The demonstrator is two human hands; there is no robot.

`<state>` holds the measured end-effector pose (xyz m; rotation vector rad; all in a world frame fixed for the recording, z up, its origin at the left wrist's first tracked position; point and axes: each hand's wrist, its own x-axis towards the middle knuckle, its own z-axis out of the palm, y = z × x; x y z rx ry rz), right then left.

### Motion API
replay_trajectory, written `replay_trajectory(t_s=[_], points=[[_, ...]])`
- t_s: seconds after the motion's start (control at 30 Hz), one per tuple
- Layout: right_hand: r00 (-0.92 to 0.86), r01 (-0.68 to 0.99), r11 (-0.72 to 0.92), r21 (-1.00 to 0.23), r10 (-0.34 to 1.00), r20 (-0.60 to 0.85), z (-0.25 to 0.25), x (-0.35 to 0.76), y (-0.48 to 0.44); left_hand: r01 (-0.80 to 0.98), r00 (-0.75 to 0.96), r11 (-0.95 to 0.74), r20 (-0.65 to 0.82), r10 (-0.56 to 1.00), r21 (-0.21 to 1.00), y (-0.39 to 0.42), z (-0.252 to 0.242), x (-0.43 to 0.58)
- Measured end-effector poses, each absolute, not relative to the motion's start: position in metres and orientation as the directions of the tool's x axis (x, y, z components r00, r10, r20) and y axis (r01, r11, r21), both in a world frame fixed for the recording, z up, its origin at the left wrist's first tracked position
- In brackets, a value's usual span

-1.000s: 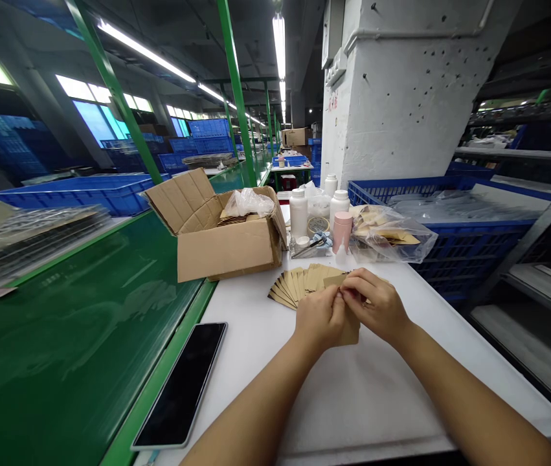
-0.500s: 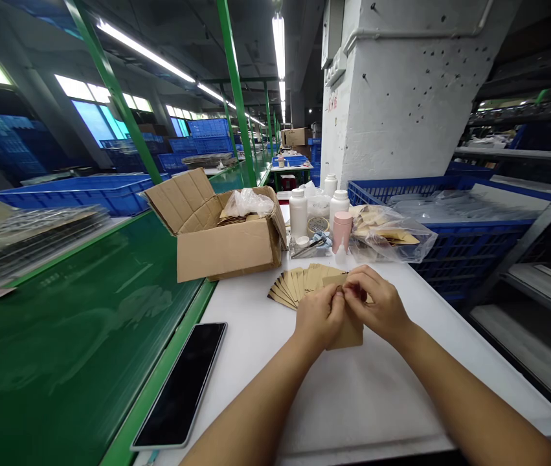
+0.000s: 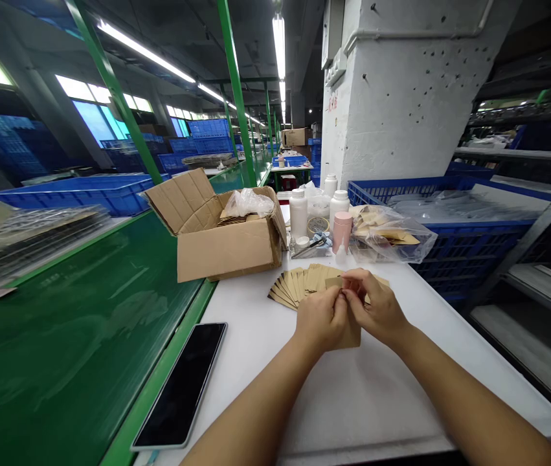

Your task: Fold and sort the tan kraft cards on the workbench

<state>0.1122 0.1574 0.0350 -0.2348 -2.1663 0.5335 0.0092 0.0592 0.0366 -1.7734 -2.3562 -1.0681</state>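
White worktable [image 3: 250,336]: left hand [image 3: 320,317] and right hand [image 3: 377,307] pinch a kraft-brown paper piece [image 3: 351,334], fingers [image 3: 360,276] nearly closed; uneven pulling could crease or tear it.

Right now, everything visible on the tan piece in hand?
The tan piece looks like flat paper or thin card, matte, straight-edged. The left hand and right hand pinch it near its top, hiding its middle. Fanned tan pieces lie beyond it on the white table; whether it touches the table is unclear.
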Motion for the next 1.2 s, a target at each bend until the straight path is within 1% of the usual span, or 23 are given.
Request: replay_trajectory(t_s=[0.17, 0.33, 0.4, 0.57, 0.73, 0.83, 0.93, 1.0, 1.07, 1.13, 1.2], points=[[-0.609, -0.001, 0.908, -0.418, 0.331, 0.721, 0.038, 0.113, 0.156, 0.874, -0.353, 0.147, 0.398, 0.847, 0.463, 0.060, 0.035, 0.010], [-0.608, 0.007, 0.922, -0.388, 0.311, 0.730, 0.038, 0.112, 0.156, 0.853, -0.364, 0.142, 0.377, 0.852, 0.503, 0.061, 0.036, 0.009], [-0.609, 0.013, 0.926, -0.377, 0.307, 0.732, 0.037, 0.112, 0.156, 0.829, -0.365, 0.115, 0.375, 0.852, 0.547, 0.061, 0.036, 0.009], [-0.594, 0.030, 0.931, -0.365, 0.310, 0.742, 0.037, 0.112, 0.157, 0.696, -0.393, 0.018, 0.359, 0.846, 0.718, 0.064, 0.033, 0.007], [-0.590, 0.061, 0.950, -0.307, 0.282, 0.756, 0.040, 0.112, 0.158, 0.565, -0.433, -0.027, 0.325, 0.841, 0.824, 0.069, 0.027, 0.004], [-0.610, 0.081, 0.960, -0.267, 0.259, 0.748, 0.042, 0.113, 0.158, 0.462, -0.450, -0.045, 0.278, 0.849, 0.886, 0.071, 0.026, 0.002], [-0.625, 0.084, 0.962, -0.261, 0.254, 0.738, 0.044, 0.113, 0.158, 0.318, -0.451, -0.079, 0.224, 0.864, 0.945, 0.072, 0.027, 0.001], [-0.633, 0.070, 0.958, -0.278, 0.258, 0.730, 0.044, 0.113, 0.158, 0.245, -0.450, -0.091, 0.196, 0.871, 0.965, 0.073, 0.028, 0.000], [-0.631, 0.051, 0.944, -0.325, 0.282, 0.723, 0.043, 0.113, 0.159, 0.246, -0.463, -0.085, 0.194, 0.865, 0.965, 0.072, 0.029, 0.001], [-0.606, 0.034, 0.909, -0.416, 0.349, 0.715, 0.043, 0.113, 0.160, 0.322, -0.483, -0.069, 0.227, 0.846, 0.944, 0.071, 0.030, 0.001], [-0.569, 0.037, 0.833, -0.552, 0.472, 0.673, 0.043, 0.113, 0.160, 0.433, -0.505, -0.044, 0.283, 0.816, 0.900, 0.069, 0.030, 0.002]])
